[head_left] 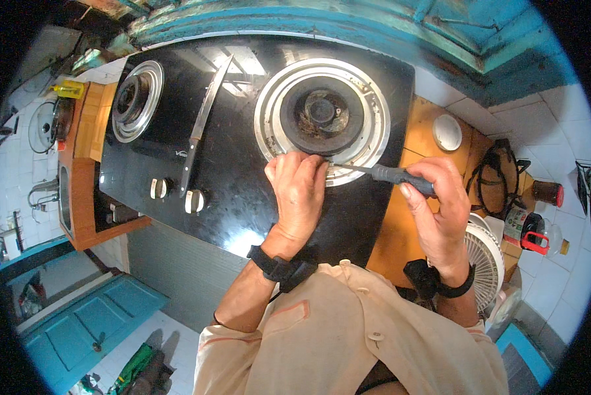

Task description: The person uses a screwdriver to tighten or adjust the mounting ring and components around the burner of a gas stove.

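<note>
My right hand [442, 210] is wrapped round the dark grey handle of a screwdriver [393, 175]. Its thin metal shaft points left, across the front rim of the right gas burner [322, 112], toward the fingertips of my left hand [297, 191]. Those fingers are pinched together at the burner's front edge, and whatever they hold is hidden. The burner has a black ring set in a wide, stained silver drip ring, on a black glass cooktop [236, 164]. Left of it lies a long kitchen knife [206, 112] with a black handle, blade toward the back.
A second burner [136, 102] is at the left, with two control knobs [195, 201] near the front edge. On the right stand a white round lid [447, 132], a black pan support [493, 174], a jar [547, 193] and a white fan [483, 263]. A blue window frame [440, 39] borders the back.
</note>
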Tool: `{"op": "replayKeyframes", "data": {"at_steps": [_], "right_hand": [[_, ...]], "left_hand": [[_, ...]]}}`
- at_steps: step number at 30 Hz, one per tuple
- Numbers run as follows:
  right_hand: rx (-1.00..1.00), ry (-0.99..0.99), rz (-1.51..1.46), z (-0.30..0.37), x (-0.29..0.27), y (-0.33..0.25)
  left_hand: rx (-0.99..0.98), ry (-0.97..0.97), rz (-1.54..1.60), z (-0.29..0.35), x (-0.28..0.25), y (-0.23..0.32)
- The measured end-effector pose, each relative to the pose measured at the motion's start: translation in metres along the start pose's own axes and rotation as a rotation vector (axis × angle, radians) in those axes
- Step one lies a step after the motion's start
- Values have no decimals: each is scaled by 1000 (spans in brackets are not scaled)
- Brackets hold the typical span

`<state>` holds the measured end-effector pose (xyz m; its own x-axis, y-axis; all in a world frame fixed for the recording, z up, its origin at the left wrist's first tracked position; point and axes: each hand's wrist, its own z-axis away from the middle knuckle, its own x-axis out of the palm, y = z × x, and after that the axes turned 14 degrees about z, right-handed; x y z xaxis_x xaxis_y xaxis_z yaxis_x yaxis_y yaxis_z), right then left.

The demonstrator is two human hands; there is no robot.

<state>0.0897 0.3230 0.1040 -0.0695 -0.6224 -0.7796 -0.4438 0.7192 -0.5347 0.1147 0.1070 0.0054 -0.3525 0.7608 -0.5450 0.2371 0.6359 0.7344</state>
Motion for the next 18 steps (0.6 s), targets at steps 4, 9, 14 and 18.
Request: {"op": "replayKeyframes", "data": {"at_steps": [4, 9, 14, 18], "right_hand": [[-9, 23, 12, -3, -1, 0], [-56, 15, -5, -7, 5, -2], [-2, -56, -17, -6, 8, -6], [-21, -55, 10, -5, 8, -3]], "left_hand": [[-11, 25, -6, 1, -2, 1], [-5, 16, -56, 3, -1, 2], [-11, 39, -69, 4, 0, 5], [-7, 53, -53, 6, 3, 6]]}}
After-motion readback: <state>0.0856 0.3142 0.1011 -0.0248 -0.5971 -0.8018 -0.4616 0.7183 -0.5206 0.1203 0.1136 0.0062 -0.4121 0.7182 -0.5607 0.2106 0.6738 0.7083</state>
